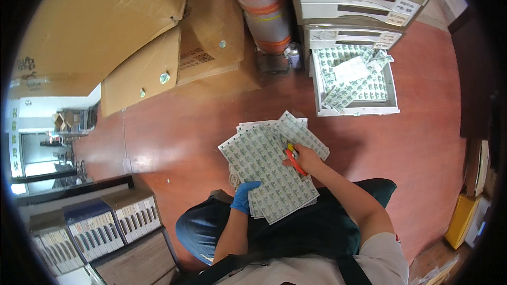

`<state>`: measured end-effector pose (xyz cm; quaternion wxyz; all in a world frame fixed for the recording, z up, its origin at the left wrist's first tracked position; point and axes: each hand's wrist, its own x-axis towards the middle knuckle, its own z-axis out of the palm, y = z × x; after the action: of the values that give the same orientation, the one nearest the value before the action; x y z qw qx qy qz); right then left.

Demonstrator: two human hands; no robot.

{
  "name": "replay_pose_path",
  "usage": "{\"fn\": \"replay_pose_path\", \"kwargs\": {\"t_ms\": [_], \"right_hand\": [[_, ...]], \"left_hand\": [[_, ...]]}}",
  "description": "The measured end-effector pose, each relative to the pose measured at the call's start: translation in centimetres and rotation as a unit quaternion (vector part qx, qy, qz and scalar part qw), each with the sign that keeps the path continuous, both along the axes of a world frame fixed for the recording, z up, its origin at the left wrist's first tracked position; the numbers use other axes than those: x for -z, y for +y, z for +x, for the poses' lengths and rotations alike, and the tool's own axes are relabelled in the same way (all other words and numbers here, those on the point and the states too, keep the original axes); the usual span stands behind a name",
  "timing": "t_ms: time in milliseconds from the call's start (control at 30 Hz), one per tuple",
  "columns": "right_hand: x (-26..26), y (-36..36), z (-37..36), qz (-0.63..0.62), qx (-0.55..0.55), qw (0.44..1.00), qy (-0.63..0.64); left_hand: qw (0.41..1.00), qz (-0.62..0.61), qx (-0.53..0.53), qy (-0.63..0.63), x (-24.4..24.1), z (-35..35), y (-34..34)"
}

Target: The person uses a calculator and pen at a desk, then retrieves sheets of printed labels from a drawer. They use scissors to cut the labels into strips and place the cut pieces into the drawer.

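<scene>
My left hand [243, 198], in a blue glove, grips the lower left edge of several printed sheets [273, 178] with rows of small green and dark marks. The stack spreads over my lap. My right hand [309, 160] is bare and holds scissors [295, 162] with red and yellow handles. The scissor blades lie at the upper right part of the top sheet, partly hidden against the print. A narrower printed piece [303, 133] slants beside the blades, above my right hand. Whether it is still joined to the sheet, I cannot tell.
An open drawer [357, 111] of a white drawer unit [323, 10] holds printed sheets and strips. Large cardboard boxes [138, 75] and a wrapped roll [263, 12] stand ahead. A spray can [293, 56] sits beside the roll. More small drawer units [95, 233] are at lower left.
</scene>
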<state>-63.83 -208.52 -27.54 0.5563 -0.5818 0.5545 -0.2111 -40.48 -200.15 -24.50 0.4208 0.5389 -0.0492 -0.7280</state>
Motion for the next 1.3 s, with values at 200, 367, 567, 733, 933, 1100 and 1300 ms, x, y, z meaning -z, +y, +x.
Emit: {"fn": "replay_pose_path", "kwargs": {"t_ms": [200, 367, 567, 733, 933, 1100, 1300], "right_hand": [[-1.0, 1.8, -1.0, 0.01, 0.002, 0.996, -0.093], [-5.7, 0.6, -4.2, -0.099, 0.11, 0.987, -0.071], [-6.1, -2.0, -14.4, -0.108, 0.276, 0.937, -0.185], [-5.5, -3.2, -20.7, -0.047, 0.338, 0.927, -0.155], [-7.3, -4.5, -21.6, -0.023, 0.346, 0.932, -0.107], [-5.5, -6.5, -24.0, -0.121, 0.362, 0.924, 0.019], [-6.0, -4.8, -22.6, -0.249, 0.374, 0.853, 0.266]], "left_hand": [[0.999, 0.01, -0.041, 0.021, 0.0, -1.6, 1.9], [0.995, 0.041, -0.056, 0.066, -0.9, -3.9, 2.1], [0.991, 0.065, -0.011, 0.116, -1.2, -6.1, 0.6], [0.996, 0.03, -0.022, 0.076, -1.7, -5.6, 1.2], [0.996, -0.037, -0.047, 0.067, -3.1, -4.8, 1.8], [0.995, -0.02, -0.038, 0.088, -2.8, -4.5, 1.5], [0.998, -0.045, -0.048, 0.015, -3.8, -5.3, 1.9]]}}
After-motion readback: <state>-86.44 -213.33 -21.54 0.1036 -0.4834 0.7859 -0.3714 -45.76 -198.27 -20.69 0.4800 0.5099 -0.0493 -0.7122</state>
